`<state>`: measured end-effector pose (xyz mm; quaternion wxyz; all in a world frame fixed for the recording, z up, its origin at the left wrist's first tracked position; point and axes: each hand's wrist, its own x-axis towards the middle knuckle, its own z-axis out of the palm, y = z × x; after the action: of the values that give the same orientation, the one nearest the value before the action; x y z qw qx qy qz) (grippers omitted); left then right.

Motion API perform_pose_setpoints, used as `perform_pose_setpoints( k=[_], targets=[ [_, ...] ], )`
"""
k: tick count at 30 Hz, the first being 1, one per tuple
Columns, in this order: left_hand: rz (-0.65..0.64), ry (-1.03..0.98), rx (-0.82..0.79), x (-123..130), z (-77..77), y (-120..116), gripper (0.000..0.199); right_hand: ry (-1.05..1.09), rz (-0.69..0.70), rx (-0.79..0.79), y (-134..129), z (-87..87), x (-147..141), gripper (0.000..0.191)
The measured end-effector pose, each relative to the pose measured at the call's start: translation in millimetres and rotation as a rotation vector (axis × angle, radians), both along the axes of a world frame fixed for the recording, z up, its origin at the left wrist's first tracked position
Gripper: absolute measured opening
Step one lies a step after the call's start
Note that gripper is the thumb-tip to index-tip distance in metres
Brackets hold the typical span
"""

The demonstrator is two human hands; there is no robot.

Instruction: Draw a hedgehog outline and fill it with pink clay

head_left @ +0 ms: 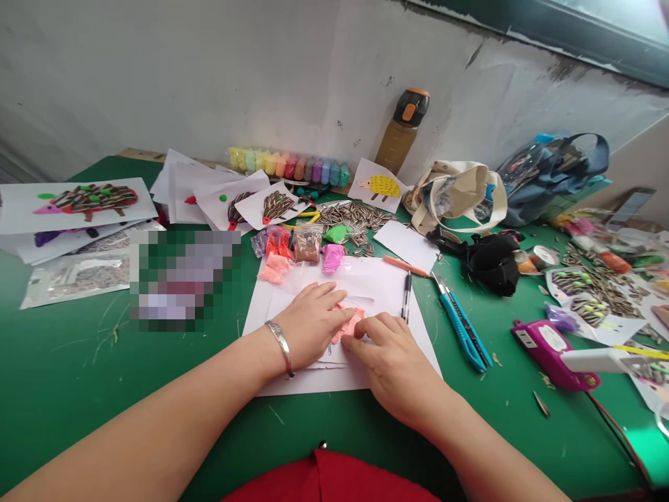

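Observation:
A flattened patch of pink modelling clay [351, 325] lies on white paper [303, 376] in front of me. My left hand [313, 324], with a silver bangle at the wrist, rests flat on the paper, fingers stretched out, their tips at the clay's left edge. Curled fingers of my right hand [391, 355] press at the clay's right side, thumb and index closed at its edge. Just beyond are bags of red clay [279, 242], brown clay [307, 244], green clay [337, 233] and purple clay [333, 258], plus a pink clay lump [275, 268]. A black pen [406, 296] lies right of my hands.
A blue utility knife [463, 328] with its blade out lies to the right, near an orange pen [405, 265]. Sunflower seeds [355, 217] are heaped behind. A bottle [402, 132] leans on the wall. Hedgehog pictures [94, 202] lie left; a magenta device [554, 355] sits right.

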<state>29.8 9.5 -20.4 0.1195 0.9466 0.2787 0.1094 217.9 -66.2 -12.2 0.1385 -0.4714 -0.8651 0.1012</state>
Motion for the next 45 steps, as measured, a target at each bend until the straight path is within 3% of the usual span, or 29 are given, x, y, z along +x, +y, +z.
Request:
perform_pose_setpoints(
  k=[6, 19, 28, 35, 41, 45],
  targets=[
    [0.004, 0.004, -0.001, 0.6, 1.2, -0.2, 0.024, 0.064, -0.052, 0.041, 4.1, 0.9, -0.1, 0.042],
    [0.001, 0.018, -0.031, -1.9, -0.5, 0.4, 0.037, 0.065, -0.029, 0.001, 0.5, 0.8, -5.4, 0.043],
    [0.001, 0.029, -0.039, -3.4, -5.5, 2.2, 0.044, -0.053, 0.009, 0.023, 0.8, -1.4, -4.7, 0.038],
    [-0.004, 0.02, -0.036, -3.1, -5.1, 1.9, 0.045, 0.073, -0.007, -0.015, 4.3, 3.3, 4.3, 0.044],
    [0.001, 0.044, -0.047, -2.5, -4.3, 1.9, 0.043, 0.026, 0.052, 0.013, 3.1, 2.7, 0.3, 0.04],
    [-0.015, 0.026, -0.044, -3.0, -3.8, 4.2, 0.043, 0.19, -0.026, 0.068, 11.9, 3.0, 15.7, 0.047]
  ],
)
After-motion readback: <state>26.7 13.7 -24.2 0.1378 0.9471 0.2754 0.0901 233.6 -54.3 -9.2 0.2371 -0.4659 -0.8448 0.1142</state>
